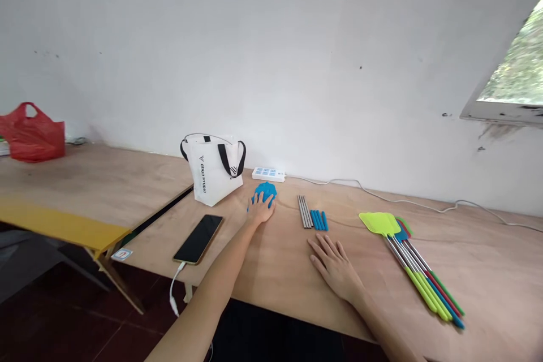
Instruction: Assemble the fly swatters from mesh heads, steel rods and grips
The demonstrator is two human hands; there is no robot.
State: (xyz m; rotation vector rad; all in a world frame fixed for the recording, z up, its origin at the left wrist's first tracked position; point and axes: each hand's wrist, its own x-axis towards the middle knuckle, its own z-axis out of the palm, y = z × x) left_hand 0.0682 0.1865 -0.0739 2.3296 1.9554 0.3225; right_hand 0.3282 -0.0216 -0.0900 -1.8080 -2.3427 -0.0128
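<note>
My left hand (260,210) rests with spread fingers on a blue piece (266,188) that looks like one or more fly swatter heads; the fingers cover much of it. Flat on the table lies my right hand (335,266), its fingers stretched out and nothing in them. Just beyond its fingertips are several blue handle tubes (319,220) in a row. Beside these lie several grey metal rods (304,212), side by side. To the right is a bundle of fly swatters (379,223) with yellow-green, blue, red and green parts.
A white bag (214,172) with black straps stands behind a black phone (198,239) on a white cable. Against the wall is a white power strip (268,174). A red plastic bag (36,134) sits on the left table (106,181), across a dark gap.
</note>
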